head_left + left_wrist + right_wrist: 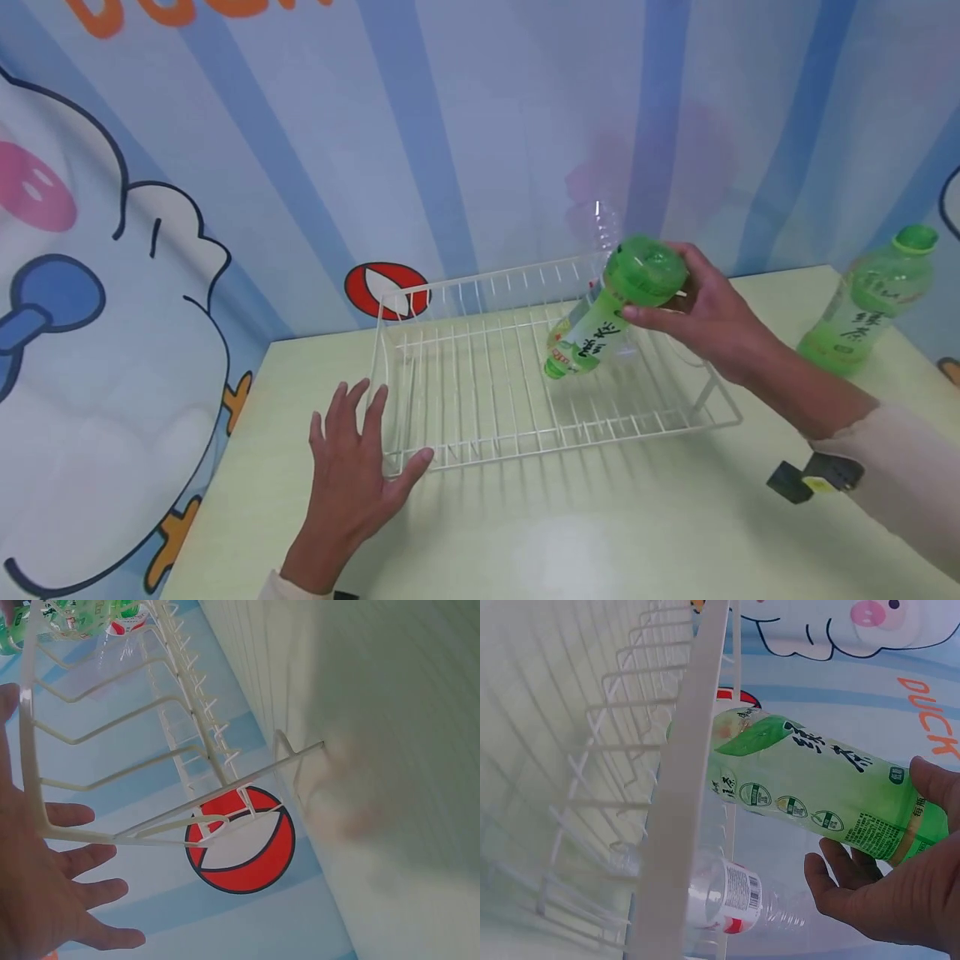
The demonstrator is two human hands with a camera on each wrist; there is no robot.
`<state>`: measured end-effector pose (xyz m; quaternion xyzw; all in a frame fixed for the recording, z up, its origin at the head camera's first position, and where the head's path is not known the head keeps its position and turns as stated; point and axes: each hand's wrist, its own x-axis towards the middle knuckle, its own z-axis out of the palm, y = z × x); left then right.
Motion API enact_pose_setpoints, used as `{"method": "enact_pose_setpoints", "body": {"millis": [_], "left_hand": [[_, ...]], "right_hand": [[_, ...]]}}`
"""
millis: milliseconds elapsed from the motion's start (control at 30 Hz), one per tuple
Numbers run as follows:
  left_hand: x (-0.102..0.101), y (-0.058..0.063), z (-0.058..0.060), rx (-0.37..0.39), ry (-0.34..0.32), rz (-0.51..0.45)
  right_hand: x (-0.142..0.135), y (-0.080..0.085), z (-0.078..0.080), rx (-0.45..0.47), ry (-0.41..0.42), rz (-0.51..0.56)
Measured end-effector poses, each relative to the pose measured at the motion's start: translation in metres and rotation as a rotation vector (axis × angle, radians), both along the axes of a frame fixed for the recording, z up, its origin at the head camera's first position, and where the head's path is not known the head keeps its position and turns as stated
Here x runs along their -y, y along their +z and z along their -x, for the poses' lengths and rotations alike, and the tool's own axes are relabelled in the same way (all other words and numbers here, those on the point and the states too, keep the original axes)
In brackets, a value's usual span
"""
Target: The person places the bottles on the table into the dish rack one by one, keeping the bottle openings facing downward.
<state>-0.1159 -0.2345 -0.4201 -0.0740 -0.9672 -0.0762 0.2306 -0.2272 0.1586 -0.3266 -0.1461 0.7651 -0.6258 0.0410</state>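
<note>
My right hand [712,312] grips a green tea bottle [592,329] near its base. The bottle is tilted with its green cap pointing down into a white wire dish rack [679,787]. A clear plastic bottle with a red and white label [739,896] stands in the rack behind it, partly hidden in the head view. Beside the rack's front left corner is my left hand [348,467], fingers spread and holding nothing. In the left wrist view its fingers [94,859] lie close to the rack's end wires; whether they touch cannot be told.
Another green tea bottle [862,312] stands on the pale table [525,533] to the right of the rack, under a green cap. Behind the table rises a blue striped wall [510,167] with cartoon figures.
</note>
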Motion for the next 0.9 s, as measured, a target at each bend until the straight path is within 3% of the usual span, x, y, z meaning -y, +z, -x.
{"method": "enact_pose_setpoints", "body": {"millis": [233,567,900], "left_hand": [[0.0,-0.002,0.001,0.067,0.027,-0.013],[0.001,-0.003,0.001,0.078,0.045,-0.005],[0.006,-0.003,-0.007,0.179,0.118,-0.048]], "right_hand": [[0.005,0.005,0.009,-0.093,-0.003,-0.073],[0.011,0.007,0.011,-0.1,0.036,-0.096],[0.017,0.005,0.019,-0.105,0.074,-0.119]]}}
